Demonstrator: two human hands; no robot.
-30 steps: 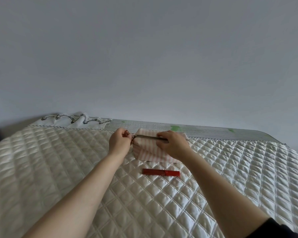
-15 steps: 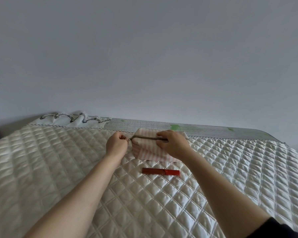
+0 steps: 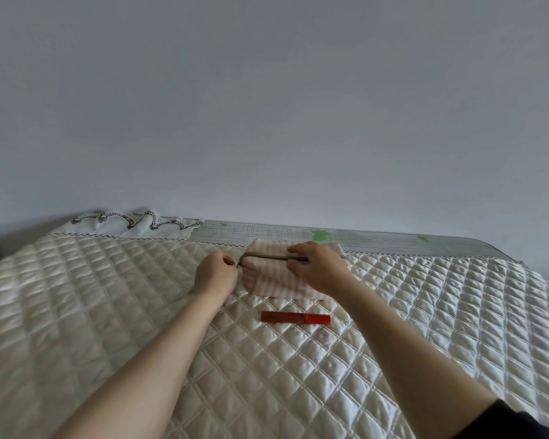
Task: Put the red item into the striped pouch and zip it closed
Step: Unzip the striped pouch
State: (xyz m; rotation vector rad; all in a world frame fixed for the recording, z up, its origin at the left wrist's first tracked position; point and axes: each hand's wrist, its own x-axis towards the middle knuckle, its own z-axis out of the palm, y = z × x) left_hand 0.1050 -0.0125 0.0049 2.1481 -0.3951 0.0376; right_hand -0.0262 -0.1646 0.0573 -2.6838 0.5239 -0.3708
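A pink-and-white striped pouch (image 3: 268, 278) lies on the quilted bed near its far edge, its brown zipper running along the top. My left hand (image 3: 215, 274) pinches the zipper pull at the pouch's left end. My right hand (image 3: 319, 269) presses down on the pouch's right half, fingers on the zipper line. A slim red tube (image 3: 295, 317) lies flat on the quilt just in front of the pouch, touched by neither hand.
The cream quilted bedspread (image 3: 140, 312) fills the lower view. A white cloth with dark trim (image 3: 133, 221) is bunched at the far left edge. A grey checked sheet with green marks (image 3: 377, 240) borders the wall.
My left hand has drawn the zipper pull leftwards to the pouch's left end. My right hand has stayed on the pouch. The red tube has not moved.
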